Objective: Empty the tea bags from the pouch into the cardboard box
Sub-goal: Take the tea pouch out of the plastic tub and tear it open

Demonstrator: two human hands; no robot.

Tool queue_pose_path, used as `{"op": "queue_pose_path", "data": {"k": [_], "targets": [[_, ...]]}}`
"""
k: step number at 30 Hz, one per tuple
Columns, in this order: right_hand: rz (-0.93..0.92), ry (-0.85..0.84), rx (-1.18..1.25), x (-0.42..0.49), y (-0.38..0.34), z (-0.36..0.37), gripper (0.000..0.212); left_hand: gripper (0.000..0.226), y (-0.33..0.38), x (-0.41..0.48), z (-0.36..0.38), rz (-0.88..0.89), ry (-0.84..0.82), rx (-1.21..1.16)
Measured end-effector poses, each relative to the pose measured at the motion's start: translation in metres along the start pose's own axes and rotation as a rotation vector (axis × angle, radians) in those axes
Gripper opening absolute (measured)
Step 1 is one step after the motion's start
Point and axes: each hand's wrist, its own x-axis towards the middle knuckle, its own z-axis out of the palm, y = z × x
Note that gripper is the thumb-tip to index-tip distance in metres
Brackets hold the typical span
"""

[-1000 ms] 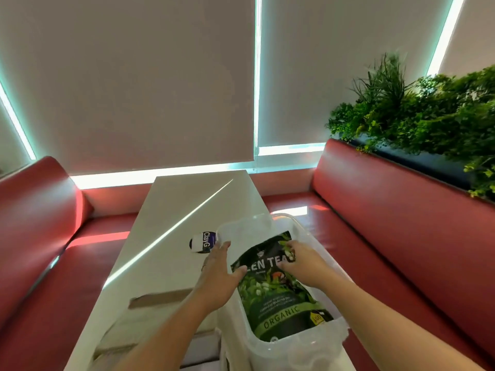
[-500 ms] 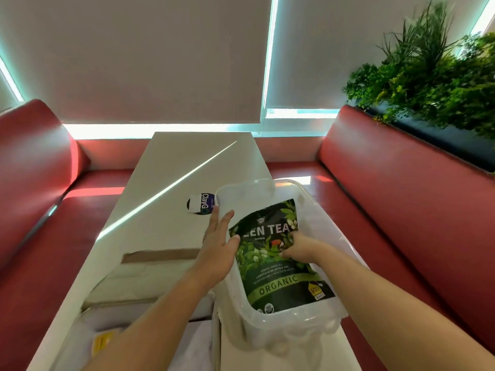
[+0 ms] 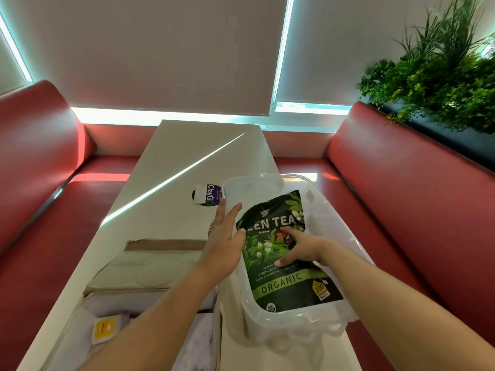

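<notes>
A dark green tea pouch [image 3: 284,279] labelled "GREEN TEA" and "ORGANIC" lies tilted inside a clear plastic bin [image 3: 292,322]. My left hand [image 3: 225,236] rests on the bin's left rim with its fingers straight and its thumb touching the pouch's left edge. My right hand [image 3: 300,249] lies on the pouch's front, index finger and thumb spread; its other fingers are hidden. An open cardboard box [image 3: 150,266] stands left of the bin, with a pale lining and a yellow-labelled packet [image 3: 103,328] inside.
Bin and box sit on a long white table [image 3: 187,156] between two red benches [image 3: 401,196]. A round dark "ClayGo" sticker [image 3: 207,195] lies on the table behind the bin. Green plants [image 3: 439,76] line the ledge behind the right bench.
My right hand has slid down from the pouch's top edge to the middle of its front, and its fingers have spread. My left hand stays at the bin's left rim. The view has tilted down.
</notes>
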Motion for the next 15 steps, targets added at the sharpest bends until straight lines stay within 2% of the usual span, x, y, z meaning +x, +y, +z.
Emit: {"op": "queue_pose_path", "data": {"k": [5,10,15], "targets": [[-0.107,0.109,0.099,-0.006,-0.006,0.0,0.081,0.052,-0.001,0.0,0.0,-0.007,0.0,-0.015],[-0.164,0.129,0.076,-0.02,-0.014,0.0,0.088,0.052,0.002,-0.001,0.0,-0.016,0.002,0.011],[-0.279,0.332,0.074,-0.056,-0.02,-0.011,0.085,0.06,0.009,-0.004,-0.005,-0.014,0.022,0.114]]}}
